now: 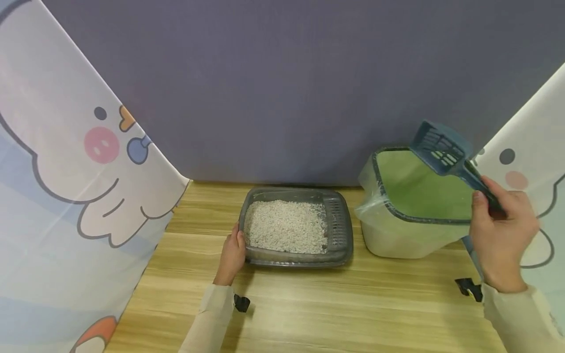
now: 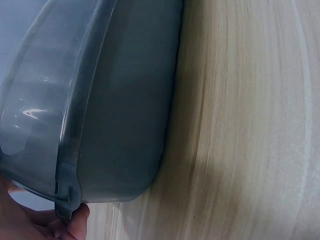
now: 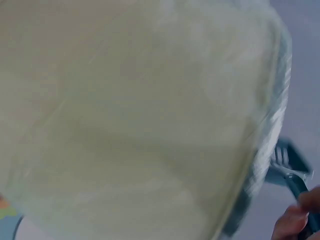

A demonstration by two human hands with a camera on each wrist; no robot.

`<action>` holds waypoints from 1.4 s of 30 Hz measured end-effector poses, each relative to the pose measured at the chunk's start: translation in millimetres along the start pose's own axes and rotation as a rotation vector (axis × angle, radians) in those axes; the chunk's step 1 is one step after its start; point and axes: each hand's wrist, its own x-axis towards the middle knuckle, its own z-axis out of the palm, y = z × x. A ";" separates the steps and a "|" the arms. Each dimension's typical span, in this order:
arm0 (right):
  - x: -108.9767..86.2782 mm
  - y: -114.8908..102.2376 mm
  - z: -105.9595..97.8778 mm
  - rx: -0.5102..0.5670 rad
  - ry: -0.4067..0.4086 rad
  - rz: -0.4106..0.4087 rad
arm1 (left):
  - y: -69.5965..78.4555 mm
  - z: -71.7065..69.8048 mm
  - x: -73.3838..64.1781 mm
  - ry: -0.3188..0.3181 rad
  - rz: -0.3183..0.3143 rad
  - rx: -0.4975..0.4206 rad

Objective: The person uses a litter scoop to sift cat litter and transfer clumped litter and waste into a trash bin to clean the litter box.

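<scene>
A dark grey litter box (image 1: 340,260) with pale granular litter (image 1: 286,225) in it sits on the wooden surface. My left hand (image 1: 232,255) grips its left rim; in the left wrist view the fingers (image 2: 77,222) pinch the corner of that rim. Off to the right, my right hand (image 1: 505,230) holds a slotted litter scoop (image 1: 443,152) by its handle. The scoop's head is tilted over the far rim of a lined bin (image 1: 397,240), and I see no litter on it. Green shows inside the bin.
Clear plastic liner (image 1: 372,206) bunches outside the bin's left side. A dark grey panel (image 1: 282,88) stands behind, with cartoon-printed side panels (image 1: 88,147) at left and right. Bare wood (image 1: 309,309) spreads in front of the litter box.
</scene>
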 end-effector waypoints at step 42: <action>-149.8 -49.1 138.4 -0.113 -1.165 0.094 | 2.2 0.6 5.1 0.022 0.006 -0.019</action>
